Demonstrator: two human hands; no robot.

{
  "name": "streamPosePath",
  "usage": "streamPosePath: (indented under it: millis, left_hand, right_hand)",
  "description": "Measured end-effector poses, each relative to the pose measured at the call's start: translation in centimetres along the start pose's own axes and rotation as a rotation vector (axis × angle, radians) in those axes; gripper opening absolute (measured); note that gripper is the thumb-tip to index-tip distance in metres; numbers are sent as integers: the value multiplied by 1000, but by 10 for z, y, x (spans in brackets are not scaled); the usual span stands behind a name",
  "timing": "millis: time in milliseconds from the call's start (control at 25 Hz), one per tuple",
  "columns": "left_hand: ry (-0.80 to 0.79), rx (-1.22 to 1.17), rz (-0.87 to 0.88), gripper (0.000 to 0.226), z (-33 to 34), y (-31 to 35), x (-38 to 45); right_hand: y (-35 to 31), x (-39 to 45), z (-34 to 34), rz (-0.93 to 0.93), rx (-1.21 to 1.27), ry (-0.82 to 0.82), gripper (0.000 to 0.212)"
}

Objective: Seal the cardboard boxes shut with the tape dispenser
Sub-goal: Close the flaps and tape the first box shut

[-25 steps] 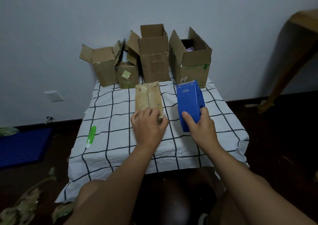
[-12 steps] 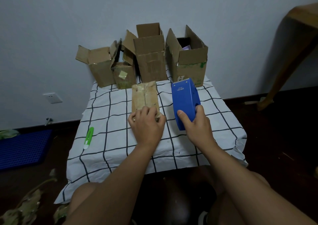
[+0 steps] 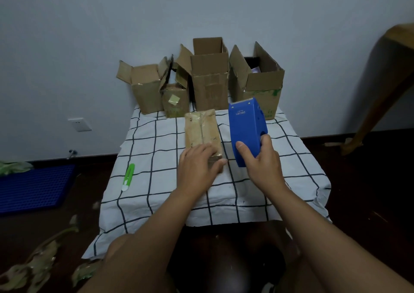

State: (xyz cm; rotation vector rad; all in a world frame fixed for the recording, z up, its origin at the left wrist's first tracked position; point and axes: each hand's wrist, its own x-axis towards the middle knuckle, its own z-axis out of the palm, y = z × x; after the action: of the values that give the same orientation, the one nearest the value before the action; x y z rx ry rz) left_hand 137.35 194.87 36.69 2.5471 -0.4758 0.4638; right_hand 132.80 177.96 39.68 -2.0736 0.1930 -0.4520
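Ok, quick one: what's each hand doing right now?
Left hand: fingers laid over the near end of the flat taped box, holding it.
Right hand: grips the blue tape dispenser.

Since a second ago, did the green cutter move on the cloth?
No. The green and white plastic cutter lies on the same square of the checked white tablecloth, near its left edge.
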Motion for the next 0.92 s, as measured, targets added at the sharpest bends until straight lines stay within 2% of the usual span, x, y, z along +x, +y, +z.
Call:
streamPosePath:
  millis: [80, 280, 400, 640, 720, 800, 920]
  left_hand:
    - [-76, -116, 22, 37, -12, -16, 0]
    - [66, -293, -131, 30, -23, -45, -15]
    - [33, -416, -181, 28, -20, -48, -18]
    - [18, -467, -151, 35, -23, -53, -26]
    - [45, -518, -256, 37, -24, -48, -24]
    - [56, -627, -403, 30, -26, -44, -24]
    - [44, -671, -411, 10, -25, -52, -30]
  right_hand:
    - [-13, 6, 7, -52, -45, -36, 40]
    - [-27, 13, 32, -105, -285, -254, 45]
    - [-23, 11, 35, -41, -272, -235, 43]
    - [-20, 10, 36, -26, -278, -232, 43]
    - [-18, 9, 36, -26, -278, -237, 44]
    - [-16, 8, 35, -32, -268, -237, 44]
    - [-14, 7, 35, -38, -252, -245, 43]
